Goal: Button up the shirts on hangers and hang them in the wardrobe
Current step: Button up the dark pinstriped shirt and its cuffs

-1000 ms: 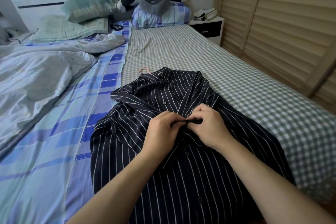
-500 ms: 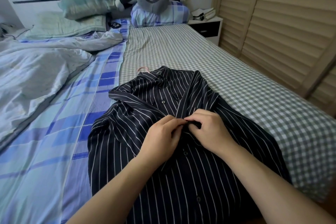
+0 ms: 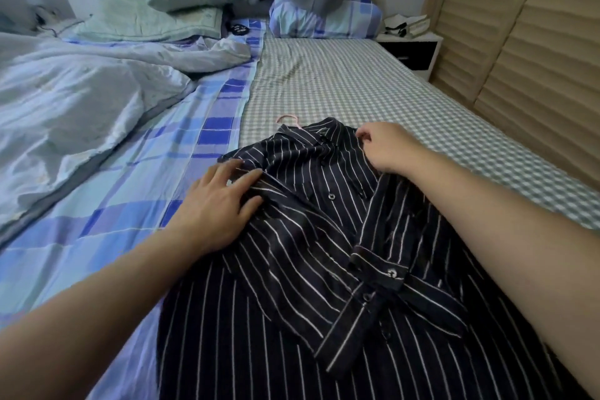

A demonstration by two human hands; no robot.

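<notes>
Lying flat: the dark striped shirt was spread on the bed, collar away from the person, hem running out of the bottom of the frame.
Long axis: it ran from the collar near the pink hanger hook straight back toward the person, so the placket lay between the two forearms.
Left hand: fingers were spread and fairly straight, resting flat on the shirt's left shoulder, holding nothing.
Right hand: it sat at the collar's right edge with fingers curled; thumb and forefinger seemed to pinch the cloth there, though the contact was small and hard to confirm.
Nearer hand: the right hand was the closer one to the hook and collar; the left lay lower and outboard.
Buttons: two on the upper placket looked fastened; a cuff with its own button lay across the chest.
Hidden: the hanger's body was inside the shirt, only the hook showing; the lower placket was cut off by the frame, so whether all buttons were done could not be told.
Wardrobe: likely behind the slatted doors on the right, judging by position only.
</notes>
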